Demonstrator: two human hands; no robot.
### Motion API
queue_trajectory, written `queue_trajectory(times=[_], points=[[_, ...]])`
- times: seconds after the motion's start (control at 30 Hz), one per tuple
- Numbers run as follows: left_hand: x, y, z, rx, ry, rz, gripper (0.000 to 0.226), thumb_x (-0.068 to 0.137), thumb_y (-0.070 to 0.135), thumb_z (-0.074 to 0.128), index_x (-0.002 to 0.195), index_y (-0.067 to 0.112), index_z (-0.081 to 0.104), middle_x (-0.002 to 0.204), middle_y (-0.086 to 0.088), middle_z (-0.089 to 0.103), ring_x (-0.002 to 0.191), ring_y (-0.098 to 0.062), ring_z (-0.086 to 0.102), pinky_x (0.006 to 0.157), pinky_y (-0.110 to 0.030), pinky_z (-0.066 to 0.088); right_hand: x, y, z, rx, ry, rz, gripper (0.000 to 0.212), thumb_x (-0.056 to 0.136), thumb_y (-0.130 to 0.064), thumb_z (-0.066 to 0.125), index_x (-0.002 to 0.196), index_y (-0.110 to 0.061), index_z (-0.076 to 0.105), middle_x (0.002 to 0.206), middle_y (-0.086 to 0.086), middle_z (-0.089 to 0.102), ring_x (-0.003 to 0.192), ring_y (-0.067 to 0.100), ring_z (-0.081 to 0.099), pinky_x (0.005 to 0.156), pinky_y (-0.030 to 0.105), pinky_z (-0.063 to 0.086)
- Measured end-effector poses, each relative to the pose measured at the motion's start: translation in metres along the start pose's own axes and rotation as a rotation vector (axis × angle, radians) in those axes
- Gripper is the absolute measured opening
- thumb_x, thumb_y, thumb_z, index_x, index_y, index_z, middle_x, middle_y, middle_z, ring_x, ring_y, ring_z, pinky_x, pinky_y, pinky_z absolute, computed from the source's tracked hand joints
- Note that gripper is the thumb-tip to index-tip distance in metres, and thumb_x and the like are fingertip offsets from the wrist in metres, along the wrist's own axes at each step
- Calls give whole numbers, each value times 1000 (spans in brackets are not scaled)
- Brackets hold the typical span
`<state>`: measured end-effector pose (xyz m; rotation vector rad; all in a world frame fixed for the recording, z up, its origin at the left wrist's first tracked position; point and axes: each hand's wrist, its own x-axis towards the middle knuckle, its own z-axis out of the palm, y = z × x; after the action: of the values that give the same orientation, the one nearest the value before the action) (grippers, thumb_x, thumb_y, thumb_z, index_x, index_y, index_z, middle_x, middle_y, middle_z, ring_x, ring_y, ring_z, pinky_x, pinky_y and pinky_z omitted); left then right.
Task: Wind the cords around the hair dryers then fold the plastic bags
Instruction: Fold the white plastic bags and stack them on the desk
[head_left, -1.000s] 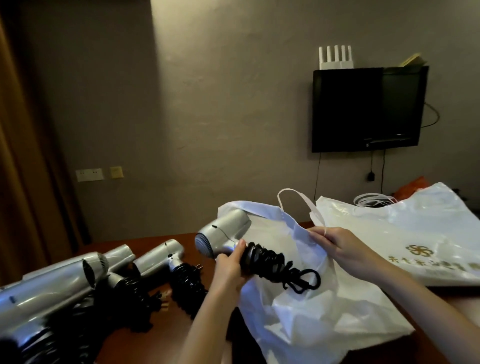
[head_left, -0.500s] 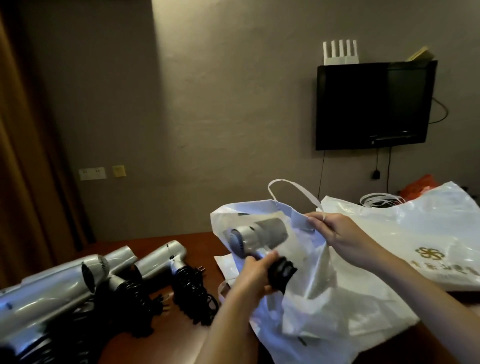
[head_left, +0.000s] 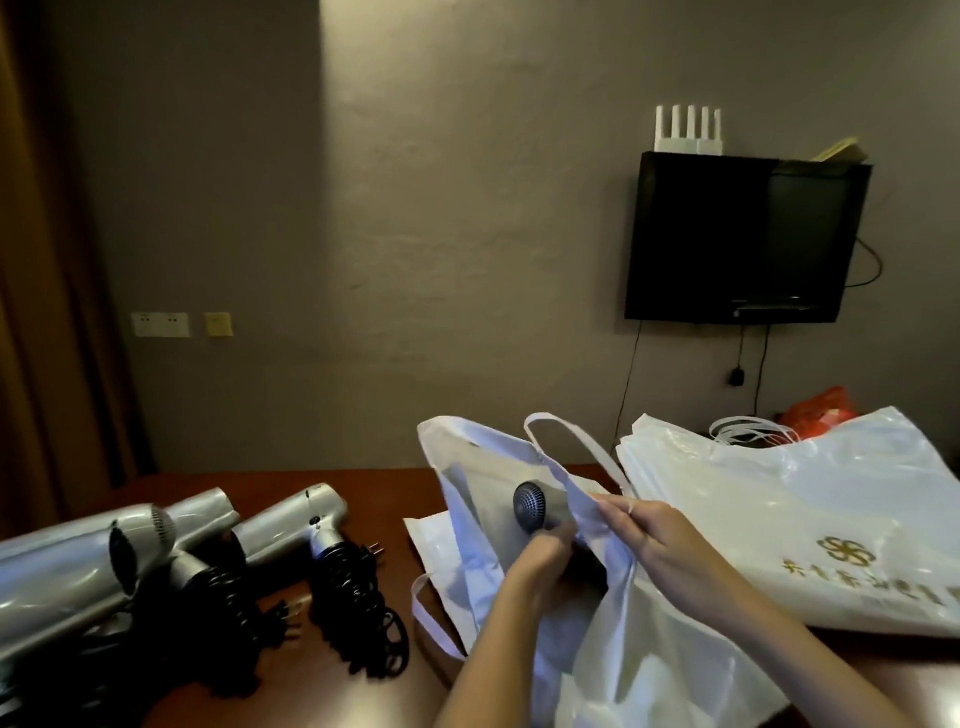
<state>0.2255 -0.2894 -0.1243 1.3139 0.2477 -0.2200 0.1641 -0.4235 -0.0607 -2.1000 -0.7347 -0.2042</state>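
Two hands work at the mouth of a white plastic bag (head_left: 613, 639) that stands open near the front edge of a dark wooden table (head_left: 374, 488). Head view: the left hand (head_left: 540, 564) has its fingers curled round the handle of a hair dryer (head_left: 535, 506), whose round grille end shows just inside the bag opening; the handle and its cord are hidden by the hand and the bag wall. The right hand (head_left: 660, 540) pinches the right rim of the bag opening, fingers together on the plastic, holding the mouth apart. One bag strap (head_left: 576, 447) arches above the opening.

To the right, a pile of flat bags (head_left: 810, 499) with a gold logo lies touching the open bag and runs to the right edge of the view, so no free table surface shows on that side. To the left, a strip of bare tabletop separates the bag from three silver dryers (head_left: 291, 519) lying on their sides, with black cords (head_left: 348, 597) wound about their handles and a plug (head_left: 291, 621) resting on the wood. These dryers fill the left front corner.

Behind the table, a dark television (head_left: 737, 239) hangs on the grey wall, with a white router (head_left: 688, 130) on top of it. A curtain (head_left: 36, 312) covers the left edge.
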Motion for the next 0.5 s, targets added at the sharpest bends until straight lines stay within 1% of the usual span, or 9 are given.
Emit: queue_trajectory(times=[0.1,0.17,0.23,0.27,0.33,0.37,0.4,0.43,0.5], points=[[-12,10,-25,-15,-92,-39,17,77,23,66,80,7,62,72,-8,54,71,-20,53,75,-29,45,4,0,8,159,27,74,33,100,-26,42,92,-12,71,92,3,72,90,11,64,78,14,45],[-16,14,-46,-18,-78,-79,38,87,41,55,86,3,59,78,-10,52,76,-24,49,69,-30,42,9,-7,19,235,35,97,31,101,-26,41,97,-23,72,97,-3,73,93,2,64,80,9,45],[-31,28,-64,-138,-22,-46,40,96,39,41,81,4,53,78,-12,49,74,-25,46,62,-29,39,12,-13,38,276,-38,125,23,99,-31,45,112,-31,64,114,-11,66,98,-10,59,88,8,42],[-43,40,-70,-192,20,-9,36,99,31,35,78,6,50,72,-11,45,67,-23,43,57,-27,36,12,-13,50,282,-112,158,27,96,-38,50,122,-33,57,123,-13,59,104,-12,55,92,11,41],[-63,60,-90,-98,194,136,27,100,19,35,84,6,52,70,-12,46,62,-23,45,53,-27,37,4,-11,75,280,-262,252,55,89,-54,53,139,-37,39,137,-14,47,120,-3,47,98,17,34],[-75,65,-96,34,312,249,23,99,16,39,95,2,57,81,-17,56,74,-30,55,63,-30,45,-1,-5,88,218,-314,276,59,90,-57,49,143,-39,33,143,-16,40,127,1,40,102,21,29],[-87,66,-100,221,426,351,30,99,16,42,116,-4,58,108,-23,62,100,-37,59,83,-36,48,-6,0,99,114,-356,275,58,93,-58,42,146,-39,30,149,-17,33,134,3,32,108,23,25],[-97,64,-101,424,476,423,41,99,16,44,135,-4,49,136,-21,53,125,-36,49,102,-39,40,-10,9,110,-32,-375,249,55,97,-57,35,148,-38,26,152,-19,25,139,4,25,113,26,19],[-110,43,-91,709,472,566,53,102,19,42,152,7,30,158,-9,29,145,-25,29,117,-33,23,-16,14,123,-261,-374,148,51,102,-49,25,150,-35,20,153,-21,17,144,5,15,120,29,9]])
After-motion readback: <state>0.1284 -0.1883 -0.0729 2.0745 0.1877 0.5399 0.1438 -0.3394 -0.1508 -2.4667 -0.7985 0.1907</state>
